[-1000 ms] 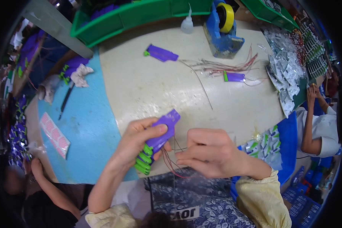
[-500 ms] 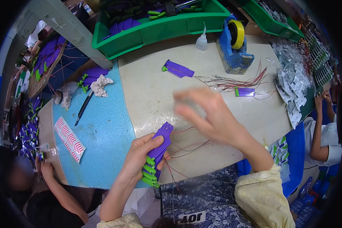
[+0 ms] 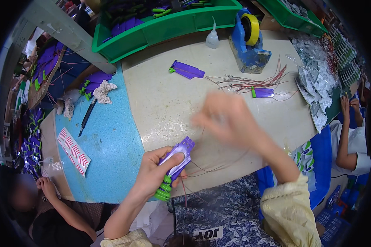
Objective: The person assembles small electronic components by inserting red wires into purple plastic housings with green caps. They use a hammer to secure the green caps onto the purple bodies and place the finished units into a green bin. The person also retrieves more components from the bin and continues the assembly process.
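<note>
My left hand (image 3: 154, 166) is closed around a small stack of flat purple plastic pieces (image 3: 186, 145), the thumb pressed on top. Bright green rounded ends (image 3: 164, 189) stick out at the lower side of that stack. Thin reddish wires (image 3: 210, 169) trail from it over the table edge and the tabletop. Above and right of the stack, my right hand (image 3: 228, 117) is smeared by motion, its fingers bent. A fine wire shows just below its fingertips; whether they grip it is unclear. Farther off lie one purple piece (image 3: 189, 71) with a green end and another shorter one (image 3: 264, 92).
A bundle of red wires (image 3: 255, 81), a white dropper bottle (image 3: 212, 38) and a blue tape dispenser (image 3: 251, 57) are beyond my hands. A green bin (image 3: 165, 31) stands behind. Left are a knife (image 3: 88, 117) and striped sticker sheet (image 3: 73, 151). Co-workers sit on both sides.
My right hand has shifted slightly, its fingers now more curled. The stack in my left hand has turned a little, and its top face now shines pale. The whole view has shifted slightly.
</note>
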A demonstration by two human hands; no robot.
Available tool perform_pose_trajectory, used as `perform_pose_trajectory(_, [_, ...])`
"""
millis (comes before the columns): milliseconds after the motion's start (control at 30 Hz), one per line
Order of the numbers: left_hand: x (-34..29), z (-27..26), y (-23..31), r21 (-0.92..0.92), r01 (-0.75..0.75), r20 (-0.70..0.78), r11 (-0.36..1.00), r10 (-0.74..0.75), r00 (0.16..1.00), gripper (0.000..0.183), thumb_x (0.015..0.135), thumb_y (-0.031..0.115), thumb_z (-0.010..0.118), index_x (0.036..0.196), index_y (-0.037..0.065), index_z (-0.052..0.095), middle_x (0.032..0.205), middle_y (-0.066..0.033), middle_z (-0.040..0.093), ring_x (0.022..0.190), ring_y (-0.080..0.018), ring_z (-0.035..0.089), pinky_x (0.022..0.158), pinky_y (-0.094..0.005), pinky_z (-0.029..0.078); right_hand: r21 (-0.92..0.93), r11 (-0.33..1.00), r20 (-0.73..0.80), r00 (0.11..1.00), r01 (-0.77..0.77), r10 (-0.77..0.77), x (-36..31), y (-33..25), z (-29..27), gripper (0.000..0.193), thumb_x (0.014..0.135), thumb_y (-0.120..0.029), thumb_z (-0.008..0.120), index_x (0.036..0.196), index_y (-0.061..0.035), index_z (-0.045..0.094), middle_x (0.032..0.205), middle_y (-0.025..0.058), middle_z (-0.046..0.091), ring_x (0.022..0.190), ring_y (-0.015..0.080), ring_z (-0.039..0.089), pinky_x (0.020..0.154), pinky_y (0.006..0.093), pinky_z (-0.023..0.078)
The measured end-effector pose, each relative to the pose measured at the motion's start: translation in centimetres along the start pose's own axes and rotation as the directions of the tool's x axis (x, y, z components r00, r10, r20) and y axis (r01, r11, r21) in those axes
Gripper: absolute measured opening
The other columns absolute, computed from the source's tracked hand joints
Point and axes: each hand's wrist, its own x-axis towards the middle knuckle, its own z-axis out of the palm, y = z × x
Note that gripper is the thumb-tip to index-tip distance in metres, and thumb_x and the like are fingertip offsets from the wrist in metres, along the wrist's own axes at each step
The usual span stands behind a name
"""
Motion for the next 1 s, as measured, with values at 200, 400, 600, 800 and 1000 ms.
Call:
perform_pose_trajectory(200, [0.2,1.1,0.3,0.885,-0.351,0.164,0.305,0.5,0.85,0.016,0.09,0.017,0.071,0.093,0.001,0.069,0.066,-0.0077,0.068,0.051,-0.0188,0.062,0.051,-0.032,0.048,-0.417,0.905,-0.213,0.977,-0.082,-0.009,4.5,8.5,5.3,0.06,0.075,-0.015,0.077,0.123,0.0102,0.052,0.101,0.0247,0.061,0.103,0.0395,0.058,0.093,0.045,0.047])
perform_pose_trajectory(400, [2.2,0.6,-0.2,0.924,-0.37,0.26,0.1,0.546,0.796,0.018,0.083,0.017,0.074,0.091,0.003,0.067,0.132,-0.0196,0.061,0.068,-0.0301,0.069,0.058,-0.0401,0.053,-0.26,0.965,-0.191,0.981,-0.019,-0.032,-4.0,2.3,3.5,0.042,0.073,-0.005,0.073,0.113,0.0046,0.06,0.1,0.0202,0.061,0.1,0.037,0.058,0.092,0.0466,0.047])
perform_pose_trajectory(600, [4.6,1.0,-1.5,0.929,-0.366,0.315,-0.053,0.631,0.709,0.018,0.087,0.021,0.072,0.099,0.008,0.068,0.133,-0.0211,0.061,0.059,-0.0277,0.069,0.053,-0.0387,0.055,-0.604,0.7,-0.307,0.922,-0.382,0.238,-10.7,6.5,-6.7,0.028,0.079,-0.001,0.066,0.107,0.0021,0.067,0.107,0.017,0.06,0.109,0.0354,0.054,0.089,0.0443,0.048])
perform_pose_trajectory(800, [4.2,4.9,-3.1,0.936,-0.353,0.272,-0.021,0.678,0.682,0.019,0.088,0.019,0.071,0.101,0.007,0.066,0.12,-0.0188,0.067,0.056,-0.0262,0.067,0.051,-0.0353,0.053,-0.412,0.858,-0.172,0.951,-0.308,0.258,-11.7,6.1,-6.5,0.028,0.08,0.002,0.067,0.108,0.0004,0.067,0.099,0.0145,0.061,0.096,0.0324,0.059,0.083,0.0418,0.05])
perform_pose_trajectory(1000, [0.4,2.9,-3.7,0.838,-0.542,0.462,-0.065,0.612,0.642,0.032,0.084,0.014,0.073,0.114,0.005,0.068,0.094,-0.0056,0.068,0.065,-0.0193,0.063,0.058,-0.0321,0.051,-0.303,0.879,-0.033,0.926,-0.367,0.376,-9.4,7.4,-9.4,0.031,0.075,0.004,0.074,0.104,-0.0002,0.066,0.09,0.0122,0.06,0.083,0.0259,0.06,0.074,0.0372,0.05])
